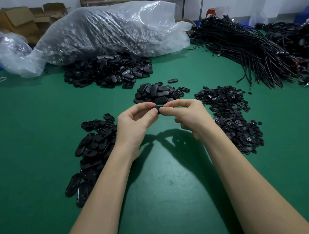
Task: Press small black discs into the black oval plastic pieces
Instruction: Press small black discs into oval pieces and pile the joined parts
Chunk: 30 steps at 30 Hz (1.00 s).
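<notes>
The oval piece (158, 109) is held above the green table (160, 195), pinched between the left hand (136, 122) and right hand (187, 115). It looks light, stiff and smooth; grip its edges. A disc is probably hidden under the fingertips.

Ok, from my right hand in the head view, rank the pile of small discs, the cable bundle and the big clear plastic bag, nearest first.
From the right hand:
1. Pile of small discs, just to its right.
2. Cable bundle, farther back on the right.
3. Clear plastic bag, at the table's far side.
</notes>
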Available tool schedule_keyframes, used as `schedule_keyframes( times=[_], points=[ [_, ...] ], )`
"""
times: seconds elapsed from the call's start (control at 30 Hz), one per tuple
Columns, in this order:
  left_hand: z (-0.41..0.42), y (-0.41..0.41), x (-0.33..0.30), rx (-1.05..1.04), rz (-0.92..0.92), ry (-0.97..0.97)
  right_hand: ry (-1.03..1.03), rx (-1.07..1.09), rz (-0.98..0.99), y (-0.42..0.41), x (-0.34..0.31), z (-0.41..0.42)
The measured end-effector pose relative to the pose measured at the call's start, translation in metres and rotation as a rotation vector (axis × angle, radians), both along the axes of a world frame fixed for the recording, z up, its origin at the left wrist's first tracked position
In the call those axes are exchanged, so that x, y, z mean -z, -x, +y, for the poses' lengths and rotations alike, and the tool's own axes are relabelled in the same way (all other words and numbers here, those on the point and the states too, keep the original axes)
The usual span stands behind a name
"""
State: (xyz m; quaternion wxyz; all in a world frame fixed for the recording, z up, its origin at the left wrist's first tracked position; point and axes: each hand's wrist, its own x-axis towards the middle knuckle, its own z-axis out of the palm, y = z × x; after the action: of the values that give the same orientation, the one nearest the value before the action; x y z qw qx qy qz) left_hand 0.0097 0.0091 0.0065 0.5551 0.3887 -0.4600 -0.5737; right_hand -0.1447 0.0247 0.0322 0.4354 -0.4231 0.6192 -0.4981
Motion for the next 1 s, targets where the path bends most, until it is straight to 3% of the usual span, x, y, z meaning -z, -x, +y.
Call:
schedule_keyframes(
  times=[0.17, 0.33, 0.5, 0.87, 1.0],
  points=[
    [-0.002, -0.002, -0.002, 0.031, 0.058, -0.038, -0.015, -0.075, -0.089, 0.007, 0.003, 0.001],
    [-0.003, -0.001, 0.003, -0.016, -0.195, -0.004, 0.074, -0.162, -0.072, 0.006, 0.007, 0.000],
    [-0.002, -0.004, 0.007, -0.025, -0.323, 0.027, 0.040, -0.145, 0.017, 0.005, 0.008, -0.002],
    [-0.001, -0.006, 0.005, -0.010, -0.352, 0.016, 0.044, -0.143, 0.004, 0.004, 0.013, -0.003],
    [0.000, -0.004, 0.005, -0.031, -0.392, 0.011, 0.049, -0.155, 0.085, 0.005, 0.015, -0.003]
  ],
)
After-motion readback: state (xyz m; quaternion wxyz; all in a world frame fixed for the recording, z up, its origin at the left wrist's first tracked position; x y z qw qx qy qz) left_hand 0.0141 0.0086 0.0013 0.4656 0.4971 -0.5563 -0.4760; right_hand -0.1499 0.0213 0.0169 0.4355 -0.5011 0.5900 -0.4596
